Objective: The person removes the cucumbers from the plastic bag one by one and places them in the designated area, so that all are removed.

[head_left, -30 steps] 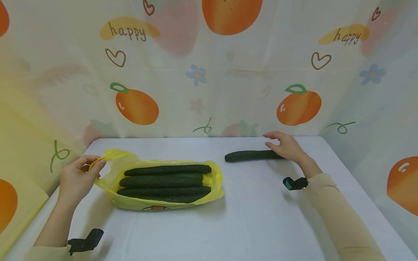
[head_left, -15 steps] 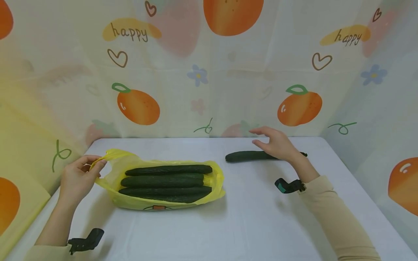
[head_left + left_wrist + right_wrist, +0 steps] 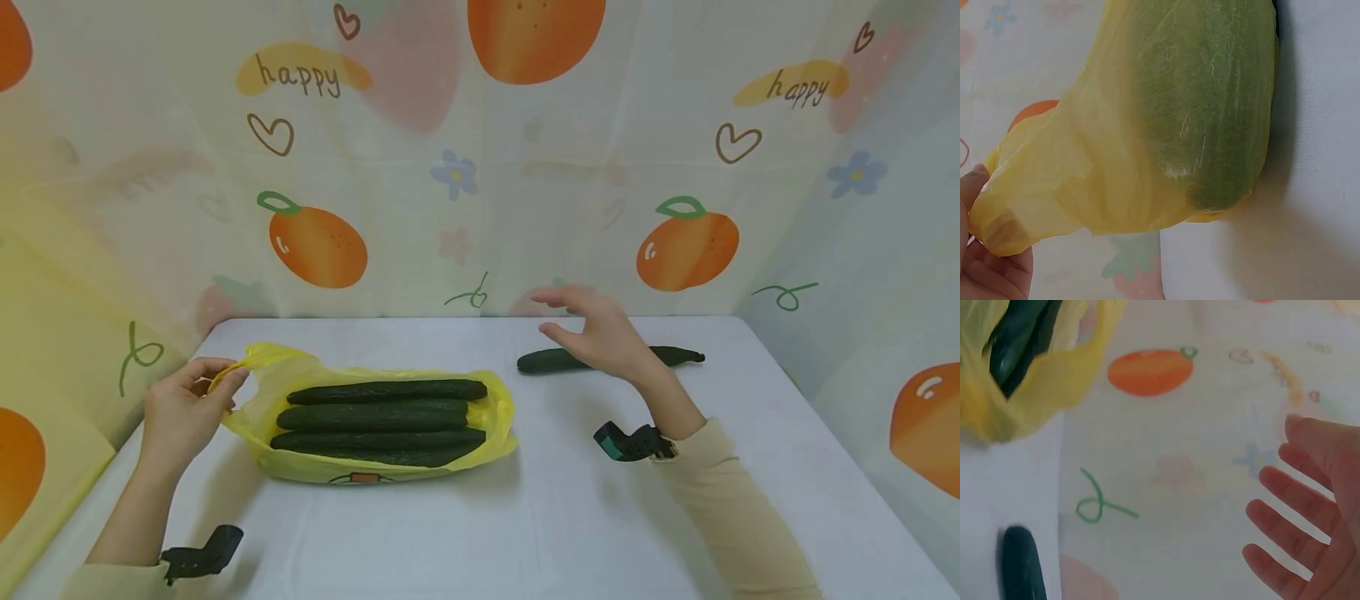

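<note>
On the left of the table lies a yellow plastic bag [image 3: 315,473], its mouth facing up, with several dark green cucumbers [image 3: 375,415] side by side inside. My left hand [image 3: 180,408] pinches the bag's left edge between thumb and fingers and holds it raised. In the left wrist view the thin plastic [image 3: 1066,187] stretches from the fingers to the cucumbers showing through it. A single cucumber [image 3: 678,356] lies on the table to the right of the bag. Above it my right hand [image 3: 600,333] hovers with fingers spread, holding nothing; it hides the cucumber's middle.
A white cloth covers the table [image 3: 540,533]. Behind it hangs a printed curtain [image 3: 525,183] with oranges and flowers, and more curtain closes off both sides. Each wrist wears a small black camera [image 3: 633,442].
My right hand has moved left over the single cucumber, uncovering its right end. The left hand keeps its pinch on the bag, almost still.
</note>
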### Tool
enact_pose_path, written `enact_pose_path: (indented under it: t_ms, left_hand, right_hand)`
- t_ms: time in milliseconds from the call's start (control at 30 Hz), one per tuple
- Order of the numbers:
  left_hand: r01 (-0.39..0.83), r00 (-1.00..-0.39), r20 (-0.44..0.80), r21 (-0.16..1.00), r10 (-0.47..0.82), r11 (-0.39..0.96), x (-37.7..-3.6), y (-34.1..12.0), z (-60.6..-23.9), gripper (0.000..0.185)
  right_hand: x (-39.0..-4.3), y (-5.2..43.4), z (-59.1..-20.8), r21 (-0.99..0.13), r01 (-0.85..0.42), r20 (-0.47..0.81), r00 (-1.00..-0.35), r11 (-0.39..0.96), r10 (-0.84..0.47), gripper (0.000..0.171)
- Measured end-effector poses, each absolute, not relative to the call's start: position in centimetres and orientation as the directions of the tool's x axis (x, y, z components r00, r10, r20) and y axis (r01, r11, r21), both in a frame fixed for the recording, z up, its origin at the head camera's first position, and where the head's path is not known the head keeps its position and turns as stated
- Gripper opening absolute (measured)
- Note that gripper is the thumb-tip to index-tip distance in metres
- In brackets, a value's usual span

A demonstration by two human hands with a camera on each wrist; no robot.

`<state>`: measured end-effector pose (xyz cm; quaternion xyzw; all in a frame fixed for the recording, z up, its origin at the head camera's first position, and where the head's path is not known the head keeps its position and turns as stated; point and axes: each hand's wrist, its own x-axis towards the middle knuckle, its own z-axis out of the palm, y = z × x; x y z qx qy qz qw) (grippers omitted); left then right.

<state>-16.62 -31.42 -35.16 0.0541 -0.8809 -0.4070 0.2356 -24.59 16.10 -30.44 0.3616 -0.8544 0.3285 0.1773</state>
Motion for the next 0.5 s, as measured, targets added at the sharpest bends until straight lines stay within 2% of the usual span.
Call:
enact_pose_path:
  t_ms: [133, 500]
  left_hand:
    - [0.092, -0.882, 0.37, 0.742, -0.291, 0.664, -16.6, -31.3, -35.1, 0.005]
    - [0.082, -0.886, 0.361, 0.741, -0.292, 0.667, -16.8, -31.1, -35.1, 0.006]
  right_hand:
    - [-23.9, 14.3, -30.5, -0.437, -0.775, 0.569, -0.632, 0.457, -0.526, 0.038]
    - [-21.7, 9.5, -30.2, -0.457, -0.807, 0.592, -0.59, 0.375, -0.548, 0.041]
